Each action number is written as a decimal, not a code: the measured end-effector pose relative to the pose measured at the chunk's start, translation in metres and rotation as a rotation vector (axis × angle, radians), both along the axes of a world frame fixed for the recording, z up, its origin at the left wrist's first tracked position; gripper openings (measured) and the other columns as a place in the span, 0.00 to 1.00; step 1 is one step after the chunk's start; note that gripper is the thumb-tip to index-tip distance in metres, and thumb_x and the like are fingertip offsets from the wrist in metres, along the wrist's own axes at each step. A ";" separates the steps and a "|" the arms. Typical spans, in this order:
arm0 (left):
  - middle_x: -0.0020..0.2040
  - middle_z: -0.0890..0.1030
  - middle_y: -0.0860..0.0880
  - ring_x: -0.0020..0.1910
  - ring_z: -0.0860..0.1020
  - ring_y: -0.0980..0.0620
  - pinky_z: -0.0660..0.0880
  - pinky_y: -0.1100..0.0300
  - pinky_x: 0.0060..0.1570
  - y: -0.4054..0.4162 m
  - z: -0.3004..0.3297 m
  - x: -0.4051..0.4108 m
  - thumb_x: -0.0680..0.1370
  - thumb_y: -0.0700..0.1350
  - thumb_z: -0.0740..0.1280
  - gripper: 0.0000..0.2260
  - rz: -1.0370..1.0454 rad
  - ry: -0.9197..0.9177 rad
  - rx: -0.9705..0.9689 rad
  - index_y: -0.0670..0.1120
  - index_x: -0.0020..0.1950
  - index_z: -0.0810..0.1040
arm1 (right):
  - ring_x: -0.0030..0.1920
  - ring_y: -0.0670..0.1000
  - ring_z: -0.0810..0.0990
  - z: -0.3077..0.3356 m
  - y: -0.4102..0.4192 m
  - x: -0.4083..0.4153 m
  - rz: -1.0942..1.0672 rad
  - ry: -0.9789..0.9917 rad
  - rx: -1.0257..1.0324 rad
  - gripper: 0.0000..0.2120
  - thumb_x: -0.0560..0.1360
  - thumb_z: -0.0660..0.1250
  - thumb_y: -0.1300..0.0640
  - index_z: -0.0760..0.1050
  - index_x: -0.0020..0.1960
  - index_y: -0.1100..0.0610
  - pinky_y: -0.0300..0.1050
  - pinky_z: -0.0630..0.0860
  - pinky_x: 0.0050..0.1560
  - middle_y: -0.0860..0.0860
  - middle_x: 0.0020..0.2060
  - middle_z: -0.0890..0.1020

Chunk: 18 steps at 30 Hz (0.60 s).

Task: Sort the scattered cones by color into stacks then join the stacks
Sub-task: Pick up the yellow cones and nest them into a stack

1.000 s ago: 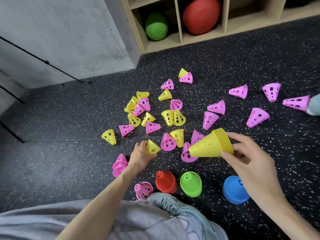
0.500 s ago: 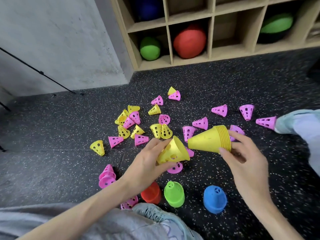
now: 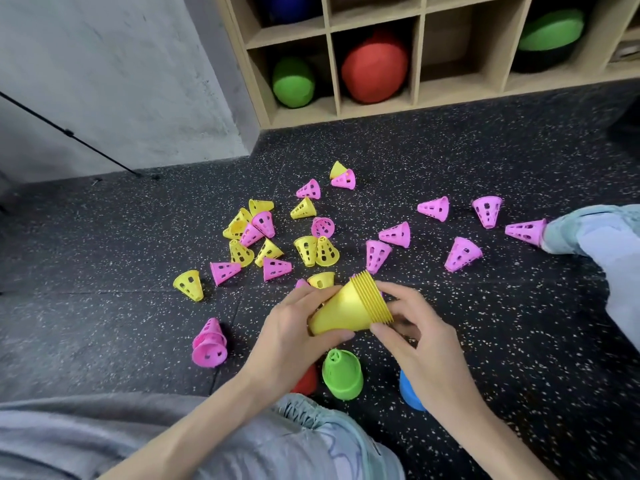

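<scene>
A stack of yellow cones (image 3: 349, 308) lies sideways in the air between both hands, tip pointing left. My left hand (image 3: 294, 332) wraps its fingers and thumb round the narrow tip end. My right hand (image 3: 412, 329) grips the ribbed wide rims. Several loose yellow and pink perforated cones lie scattered on the dark floor beyond, among them a yellow cone (image 3: 188, 285) at the left and a pink cone (image 3: 462, 253) at the right. A short pink stack (image 3: 209, 344) lies at the lower left.
A green stack (image 3: 343, 374) stands below the hands, with a red stack (image 3: 306, 381) and a blue stack (image 3: 408, 393) partly hidden by my arms. My shoe (image 3: 329, 431) and grey trouser leg fill the bottom. A wooden cubby shelf (image 3: 419, 98) holds balls at the back.
My left hand brought a single yellow cone rightward and slid it over the tip of the stack held by my right hand. Both hands now hold the stack together.
</scene>
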<state>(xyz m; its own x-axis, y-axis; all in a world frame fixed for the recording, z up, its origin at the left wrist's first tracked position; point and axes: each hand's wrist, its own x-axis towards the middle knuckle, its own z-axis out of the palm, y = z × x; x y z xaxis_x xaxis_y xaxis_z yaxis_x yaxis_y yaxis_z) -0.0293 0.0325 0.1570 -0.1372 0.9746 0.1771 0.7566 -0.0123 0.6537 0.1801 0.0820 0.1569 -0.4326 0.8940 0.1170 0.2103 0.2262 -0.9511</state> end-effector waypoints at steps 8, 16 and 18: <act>0.53 0.81 0.64 0.47 0.81 0.60 0.78 0.62 0.45 0.035 0.010 -0.001 0.82 0.54 0.66 0.14 -0.109 -0.034 -0.112 0.57 0.67 0.79 | 0.49 0.41 0.82 -0.005 0.020 0.011 -0.144 -0.077 0.005 0.23 0.76 0.74 0.59 0.73 0.66 0.41 0.49 0.79 0.54 0.39 0.46 0.84; 0.65 0.80 0.49 0.58 0.81 0.49 0.81 0.50 0.58 0.138 -0.047 -0.067 0.83 0.50 0.66 0.16 -0.024 0.237 -0.457 0.51 0.71 0.74 | 0.48 0.38 0.81 -0.011 0.039 0.031 -0.268 -0.021 -0.103 0.22 0.76 0.74 0.62 0.76 0.64 0.43 0.38 0.78 0.50 0.34 0.44 0.83; 0.72 0.75 0.46 0.66 0.77 0.46 0.76 0.50 0.66 0.151 -0.071 -0.072 0.82 0.49 0.69 0.22 -0.015 0.295 -0.564 0.49 0.75 0.70 | 0.48 0.37 0.81 -0.015 0.043 0.034 -0.265 -0.009 -0.122 0.22 0.76 0.74 0.62 0.76 0.64 0.42 0.34 0.76 0.49 0.33 0.45 0.82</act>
